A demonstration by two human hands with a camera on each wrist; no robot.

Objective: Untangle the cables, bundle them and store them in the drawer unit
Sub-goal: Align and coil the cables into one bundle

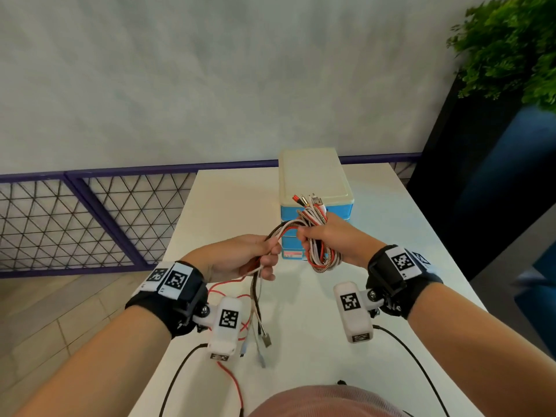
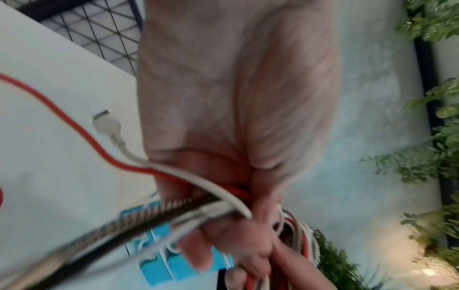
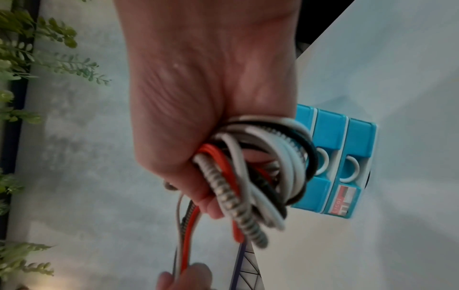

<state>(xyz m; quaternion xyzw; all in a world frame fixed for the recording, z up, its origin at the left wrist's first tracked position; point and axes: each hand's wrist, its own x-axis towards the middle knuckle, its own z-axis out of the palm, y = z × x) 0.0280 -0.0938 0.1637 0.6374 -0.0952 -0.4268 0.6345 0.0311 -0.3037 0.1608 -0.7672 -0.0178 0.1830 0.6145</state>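
My right hand [image 1: 319, 236] grips a folded bundle of cables [image 1: 323, 257] (white, red, black and braided), held above the table in front of the blue drawer unit [image 1: 316, 188]; plug ends [image 1: 307, 201] stick up above the fist. In the right wrist view the cable loops [image 3: 261, 172] hang from the closed fingers, with the drawer unit [image 3: 347, 157] behind. My left hand [image 1: 255, 260] holds the same cables' trailing strands [image 1: 258, 296], which hang to the table with their plugs [image 1: 266, 340]. The left wrist view shows my fingers [image 2: 211, 245] curled round those strands [image 2: 174, 212]. The drawers look closed.
The white table [image 1: 346, 296] has a purple mesh railing [image 1: 90, 212] to its left and behind it. A dark planter with a green plant [image 1: 511, 55] stands at the right. A loose red cable [image 1: 231, 377] trails toward me over the near table edge.
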